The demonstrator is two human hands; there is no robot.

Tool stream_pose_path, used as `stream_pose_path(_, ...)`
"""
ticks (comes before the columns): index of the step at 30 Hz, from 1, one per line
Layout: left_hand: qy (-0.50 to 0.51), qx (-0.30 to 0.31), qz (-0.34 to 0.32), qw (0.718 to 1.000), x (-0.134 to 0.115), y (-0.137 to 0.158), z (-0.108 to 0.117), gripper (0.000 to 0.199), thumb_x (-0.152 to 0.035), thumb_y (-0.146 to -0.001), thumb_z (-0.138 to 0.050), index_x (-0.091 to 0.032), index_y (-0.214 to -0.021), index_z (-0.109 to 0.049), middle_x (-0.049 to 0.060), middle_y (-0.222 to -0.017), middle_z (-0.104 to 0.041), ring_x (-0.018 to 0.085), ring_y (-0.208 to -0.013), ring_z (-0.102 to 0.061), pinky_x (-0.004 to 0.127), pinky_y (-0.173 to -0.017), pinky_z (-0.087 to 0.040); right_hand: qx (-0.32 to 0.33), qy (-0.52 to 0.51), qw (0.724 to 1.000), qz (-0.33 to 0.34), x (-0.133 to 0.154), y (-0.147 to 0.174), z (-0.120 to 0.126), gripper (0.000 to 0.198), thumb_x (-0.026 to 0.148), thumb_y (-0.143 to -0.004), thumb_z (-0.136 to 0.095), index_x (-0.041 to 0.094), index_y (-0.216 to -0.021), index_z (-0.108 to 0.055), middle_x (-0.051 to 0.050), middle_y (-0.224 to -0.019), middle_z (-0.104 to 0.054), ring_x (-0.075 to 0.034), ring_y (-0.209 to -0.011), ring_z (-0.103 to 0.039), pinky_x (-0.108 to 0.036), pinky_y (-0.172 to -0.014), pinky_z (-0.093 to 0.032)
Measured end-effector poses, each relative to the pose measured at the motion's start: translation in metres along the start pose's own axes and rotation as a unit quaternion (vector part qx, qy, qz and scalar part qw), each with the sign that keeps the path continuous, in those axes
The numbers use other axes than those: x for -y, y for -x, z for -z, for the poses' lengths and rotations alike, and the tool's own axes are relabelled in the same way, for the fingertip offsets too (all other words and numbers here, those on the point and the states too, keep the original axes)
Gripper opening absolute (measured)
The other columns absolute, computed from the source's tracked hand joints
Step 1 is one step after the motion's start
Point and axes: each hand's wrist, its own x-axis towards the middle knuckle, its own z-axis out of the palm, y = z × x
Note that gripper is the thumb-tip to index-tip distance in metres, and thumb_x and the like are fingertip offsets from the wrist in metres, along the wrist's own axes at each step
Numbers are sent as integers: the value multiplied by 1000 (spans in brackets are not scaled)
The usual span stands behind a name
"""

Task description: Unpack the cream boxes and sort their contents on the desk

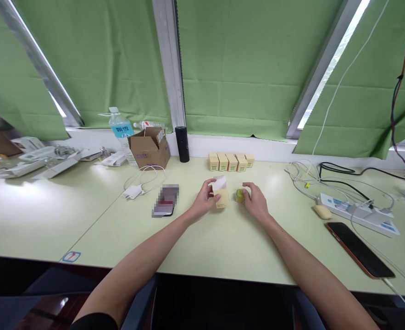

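My left hand (205, 200) grips a small pale-yellow carton (221, 198) by its left side, above the middle of the table. The carton's white flap (219, 183) stands up at its top end. To the right, my right hand (254, 200) has its fingers around a small round jar (239, 195) with a green-yellow look. The jar sits at the tabletop, a short way from the carton. Behind both hands, several small pale-yellow boxes (227, 162) stand in a row near the wall.
A phone (166, 200) lies left of my hands, with a white charger (132, 191) beyond it. Farther back are a cardboard box (149, 149), a black tumbler (182, 144) and a water bottle (121, 130). On the right are a power strip (358, 215), cables, an earbud case (322, 212) and another phone (359, 250).
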Motion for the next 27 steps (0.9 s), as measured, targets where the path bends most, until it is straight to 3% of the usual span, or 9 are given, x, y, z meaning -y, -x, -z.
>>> stream_pose_path(3,64,-7,25,998,-3,-2,0,74,-60,-82,-72,-27,-138,-36,8,-118,-67,20,-103,-65,36,-90,-51,-43,-82,995,36,17,5,8,29,43,-98,-48,23,-112,-61,-12,-120,-68,-30,-116,-59,-48,-90,-52)
stream_pose_path(6,98,-14,39,994,-9,-1,-2,78,-68,-84,-67,-28,-142,-33,9,-119,-67,21,-104,-66,33,-85,-52,-14,-221,975,-19,37,13,10,31,50,-96,-54,22,-109,-62,-10,-109,-69,-24,-94,-64,-41,-79,-55)
stream_pose_path(9,117,-14,44,992,-14,2,-5,76,-71,-85,-63,-30,-142,-34,9,-123,-66,20,-100,-67,30,-77,-53,54,-376,920,-97,51,21,3,40,58,-91,-62,23,-111,-63,-6,-99,-67,-18,-75,-63,-34,-61,-54)
stream_pose_path(11,127,-11,52,990,-16,5,-8,72,-71,-87,-61,-30,-141,-37,8,-125,-65,19,-97,-67,28,-74,-53,117,-464,868,-130,57,24,-2,46,62,-88,-66,23,-113,-64,-6,-99,-67,-19,-76,-63,-32,-56,-53)
stream_pose_path(13,133,-6,59,989,-17,7,-10,68,-70,-88,-60,-30,-139,-39,8,-126,-64,18,-95,-66,27,-73,-53,177,-526,818,-152,60,25,-4,49,65,-86,-67,23,-112,-67,-7,-100,-69,-23,-86,-65,-34,-59,-57)
stream_pose_path(15,130,4,54,990,-16,8,-12,66,-70,-88,-60,-30,-137,-39,9,-129,-62,18,-96,-66,27,-73,-54,210,-554,788,-166,61,25,-3,49,66,-85,-67,24,-111,-68,-7,-99,-71,-25,-94,-66,-38,-66,-61)
stream_pose_path(20,48,22,21,998,-12,9,-16,55,-67,-92,-54,-29,-129,-38,9,-134,-55,17,-100,-64,28,-74,-56,246,-578,757,-179,63,26,3,49,66,-87,-65,27,-117,-66,-8,-108,-73,-27,-106,-68,-47,-82,-62)
stream_pose_path(24,-19,-31,2,999,-8,10,-17,35,-47,-95,-56,-26,-118,-39,4,-114,-56,10,-74,-58,24,-62,-48,257,-589,743,-189,67,26,6,51,60,-85,-72,29,-123,-60,-8,-117,-72,-27,-106,-71,-48,-83,-63)
stream_pose_path(27,-45,-58,-60,995,-8,13,-15,27,-34,-96,-54,-25,-117,-41,5,-116,-51,10,-77,-55,25,-65,-49,221,-598,744,-199,68,24,8,53,52,-81,-79,28,-124,-59,-7,-120,-72,-26,-102,-72,-48,-82,-64)
